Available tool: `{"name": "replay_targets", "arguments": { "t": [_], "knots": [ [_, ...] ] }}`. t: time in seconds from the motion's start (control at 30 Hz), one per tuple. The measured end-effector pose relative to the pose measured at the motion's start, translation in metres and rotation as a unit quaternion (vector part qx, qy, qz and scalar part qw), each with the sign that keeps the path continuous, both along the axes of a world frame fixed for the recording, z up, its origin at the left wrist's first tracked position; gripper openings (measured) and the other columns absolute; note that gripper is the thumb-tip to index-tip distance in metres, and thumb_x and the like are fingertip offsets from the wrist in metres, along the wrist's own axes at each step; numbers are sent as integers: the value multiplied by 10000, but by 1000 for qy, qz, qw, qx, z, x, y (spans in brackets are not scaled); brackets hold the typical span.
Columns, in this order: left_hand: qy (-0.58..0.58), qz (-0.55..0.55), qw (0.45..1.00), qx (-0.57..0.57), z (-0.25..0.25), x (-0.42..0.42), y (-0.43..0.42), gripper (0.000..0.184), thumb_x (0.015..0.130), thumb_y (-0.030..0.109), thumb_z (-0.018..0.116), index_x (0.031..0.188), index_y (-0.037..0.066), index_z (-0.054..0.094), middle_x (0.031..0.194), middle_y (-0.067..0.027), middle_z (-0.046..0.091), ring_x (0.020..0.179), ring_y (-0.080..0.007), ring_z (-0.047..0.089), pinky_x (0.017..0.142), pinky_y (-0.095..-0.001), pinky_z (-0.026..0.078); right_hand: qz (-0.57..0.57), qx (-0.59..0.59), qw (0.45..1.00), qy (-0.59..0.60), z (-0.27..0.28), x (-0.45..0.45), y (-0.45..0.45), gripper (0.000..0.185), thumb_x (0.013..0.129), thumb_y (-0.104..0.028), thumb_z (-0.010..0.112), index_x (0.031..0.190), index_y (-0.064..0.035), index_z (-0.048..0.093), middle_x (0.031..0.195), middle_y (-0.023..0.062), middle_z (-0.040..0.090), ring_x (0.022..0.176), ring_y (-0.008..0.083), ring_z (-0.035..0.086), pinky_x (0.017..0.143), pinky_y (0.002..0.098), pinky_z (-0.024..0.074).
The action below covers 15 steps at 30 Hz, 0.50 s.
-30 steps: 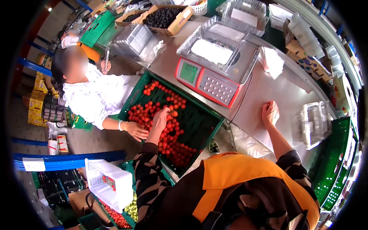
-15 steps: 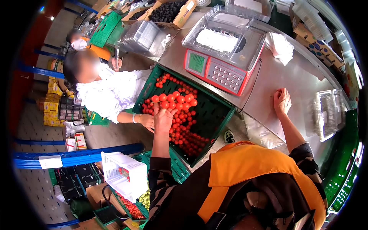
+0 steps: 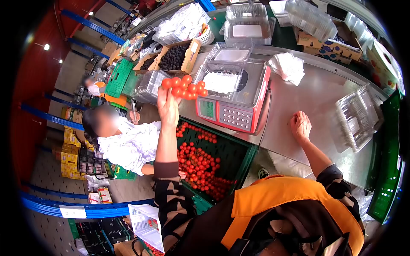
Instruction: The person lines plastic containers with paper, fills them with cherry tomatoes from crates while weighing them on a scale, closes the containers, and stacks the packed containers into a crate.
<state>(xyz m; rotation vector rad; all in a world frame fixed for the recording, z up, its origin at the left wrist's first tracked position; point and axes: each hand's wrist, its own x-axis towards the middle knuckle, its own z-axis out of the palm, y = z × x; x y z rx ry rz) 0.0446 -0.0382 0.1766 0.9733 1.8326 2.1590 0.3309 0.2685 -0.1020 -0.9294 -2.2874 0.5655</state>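
Observation:
A bunch of red cherry tomatoes (image 3: 183, 88) is held up in my left hand (image 3: 168, 104), its fingers closed on the near side of the bunch. The bunch is beside the red scale (image 3: 230, 114), above the edge of the green crate (image 3: 245, 164). Many loose tomatoes (image 3: 198, 166) lie in that crate. On the scale stands an open clear plastic container (image 3: 220, 79) with a white pad inside. My right hand (image 3: 301, 125) rests on the metal table (image 3: 282, 145), fingers together and curled; what they hold, if anything, is hidden.
A co-worker (image 3: 128, 141) in white stands left of the crate, one hand near its edge. Clear containers (image 3: 356, 117) are stacked at the right. White cloths (image 3: 287, 68) lie behind the scale. Boxes of dark fruit (image 3: 173, 57) stand at the back left. A blue rail (image 3: 106, 209) crosses lower left.
My left hand has lifted the tomato bunch out of the crate, up toward the scale. My right hand stays on the table. The whole view has shifted.

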Motion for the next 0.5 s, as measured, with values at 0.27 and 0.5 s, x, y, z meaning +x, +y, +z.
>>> {"name": "replay_targets", "arguments": {
  "t": [0.27,0.5],
  "knots": [
    [451,41,776,-440,-45,-66,73,123,951,60,462,1065,41,500,980,-180,615,956,-336,614,838,-419,485,4,-8,1000,-9,0,0,1,89,811,-112,605,878,-80,555,863,97,611,854,304,606,749,438,500],
    [370,-92,792,-477,-78,-50,78,93,846,74,649,924,33,618,934,-140,621,914,-331,622,787,-407,493,6,-11,1000,-26,7,0,0,99,813,-115,608,895,-83,564,871,93,617,857,304,611,753,430,498]
  ]
}}
